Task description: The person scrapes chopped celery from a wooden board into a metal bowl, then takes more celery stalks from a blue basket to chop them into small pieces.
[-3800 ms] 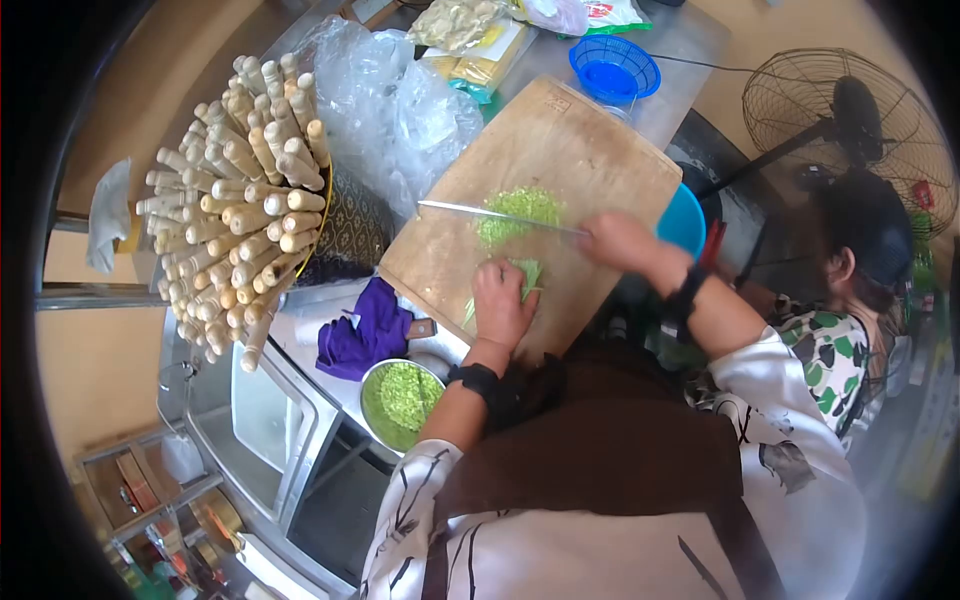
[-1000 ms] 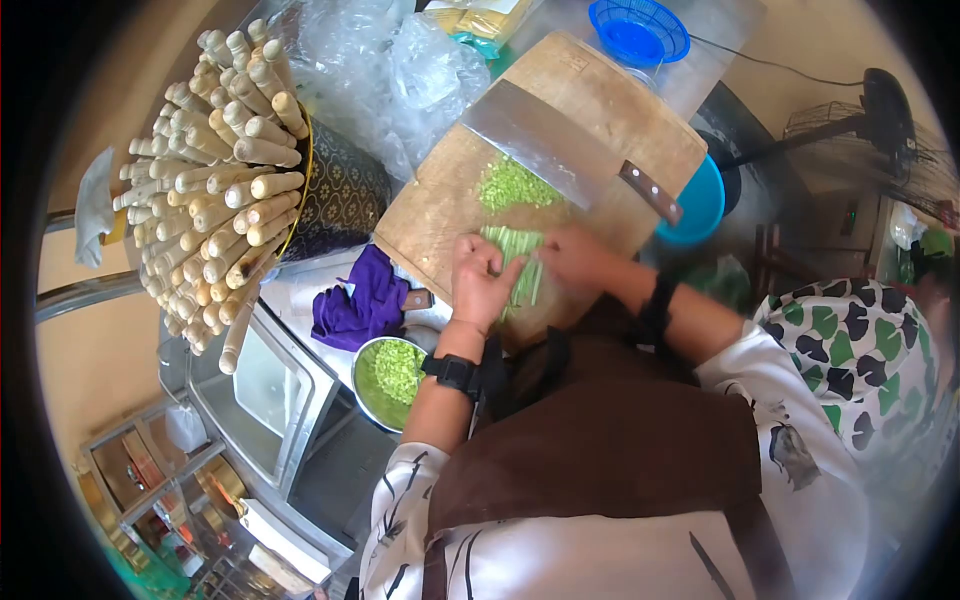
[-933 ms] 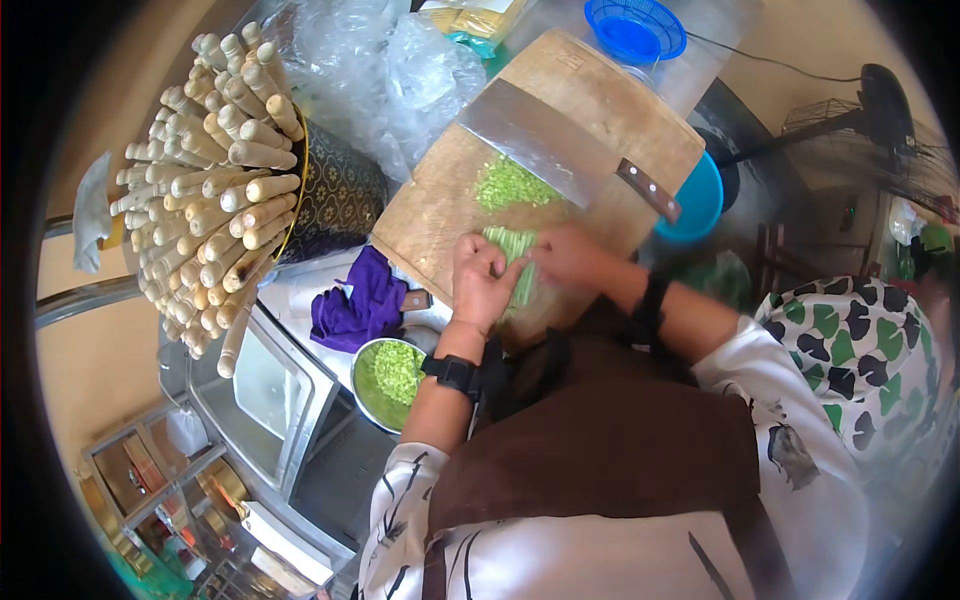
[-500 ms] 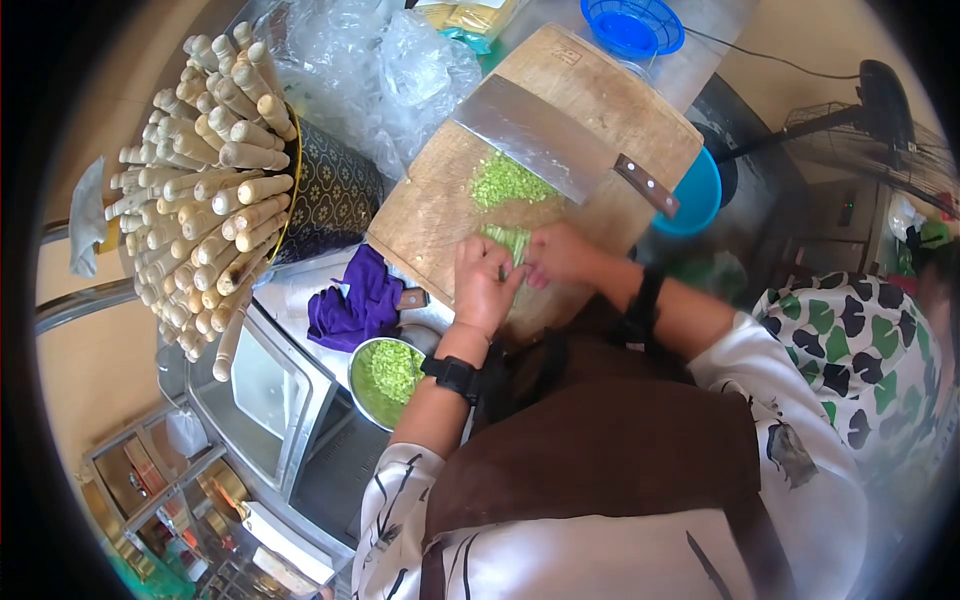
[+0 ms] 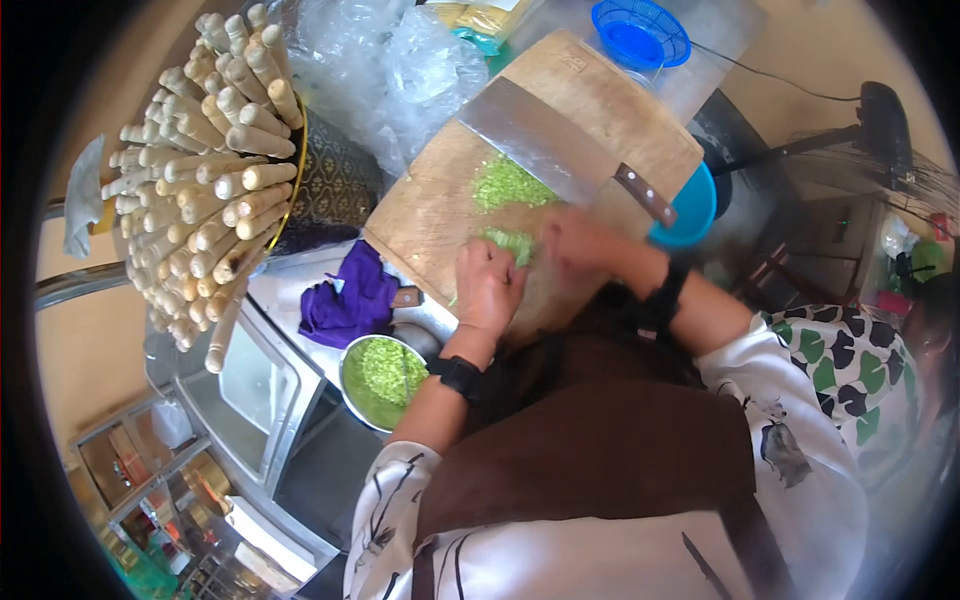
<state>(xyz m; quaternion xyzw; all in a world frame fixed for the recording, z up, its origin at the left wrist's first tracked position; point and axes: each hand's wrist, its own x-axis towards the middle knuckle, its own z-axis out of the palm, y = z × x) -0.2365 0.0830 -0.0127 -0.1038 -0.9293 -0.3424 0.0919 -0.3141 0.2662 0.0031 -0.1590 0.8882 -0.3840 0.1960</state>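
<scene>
My left hand [image 5: 488, 285] is curled, its fingertips on a small bunch of pale green vegetable strips [image 5: 510, 244] on the wooden cutting board [image 5: 425, 200]. Just right of that bunch, my right hand [image 5: 585, 245] is smeared by motion, so its fingers cannot be made out. A wide cleaver [image 5: 545, 135] lies flat on the board beyond both hands, its wooden handle toward the right edge. Beside the blade sits a heap of finely chopped green vegetable [image 5: 510, 183]. More chopped green pieces fill part of a metal bowl [image 5: 352, 385] left of my left forearm.
A patterned bin [image 5: 335, 180] packed with wooden rolling-pin-like sticks [image 5: 215, 170] stands at left. Clear plastic bags [image 5: 400, 75], a purple cloth [image 5: 350, 297], a blue basket [image 5: 640, 35] and a turquoise basin [image 5: 693, 208] surround the board. Another person [image 5: 850, 360] is close on my right.
My right hand has moved a little to the right, away from the strips and my left hand. My left hand stays at the bunch. The cleaver still lies on the board.
</scene>
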